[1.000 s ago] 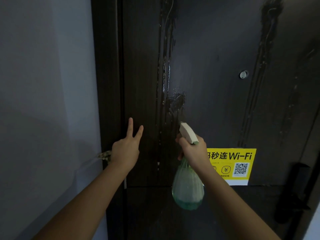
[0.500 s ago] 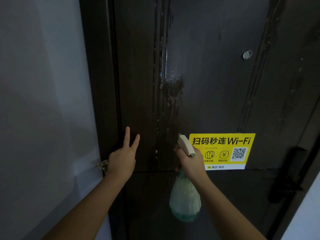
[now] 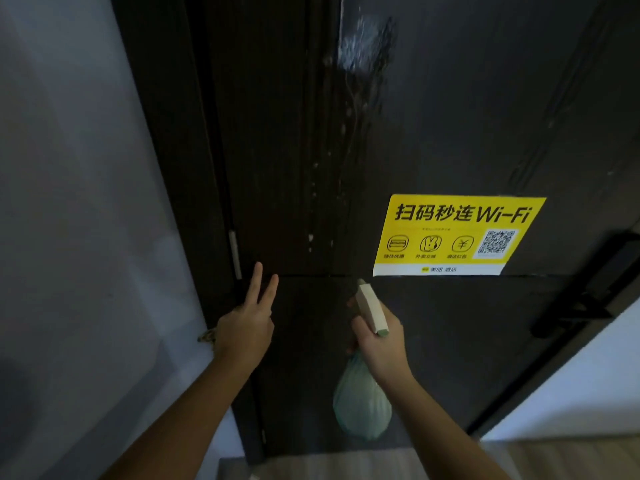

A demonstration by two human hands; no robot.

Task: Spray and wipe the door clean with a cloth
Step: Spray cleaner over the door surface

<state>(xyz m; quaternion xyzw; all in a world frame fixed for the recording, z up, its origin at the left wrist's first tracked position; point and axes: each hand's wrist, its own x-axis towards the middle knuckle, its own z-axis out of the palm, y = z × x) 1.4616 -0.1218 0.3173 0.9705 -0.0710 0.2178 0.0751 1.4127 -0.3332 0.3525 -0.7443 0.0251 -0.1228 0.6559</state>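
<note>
The dark door (image 3: 450, 116) fills the view, with wet spray marks and runs (image 3: 360, 50) high on its middle. My right hand (image 3: 381, 341) grips the neck of a pale green spray bottle (image 3: 362, 407). Its white spray head (image 3: 371, 306) points up at the door, just below the sticker. My left hand (image 3: 246, 327) is near the door's hinge edge with two fingers straight up and the others curled. A scrap of patterned cloth (image 3: 207, 336) sticks out at its left side; the rest of the cloth is hidden.
A yellow Wi-Fi sticker (image 3: 457, 233) with a QR code is stuck on the door at the right. A black door handle (image 3: 585, 306) juts out at the far right. A grey wall (image 3: 86, 202) runs down the left beside the frame and hinge (image 3: 235, 254). Floor (image 3: 346, 465) shows at the bottom.
The view has tilted down the door and both hands have come lower on it. The spray head, level with the sticker before, is now below it. Both grips are unchanged.
</note>
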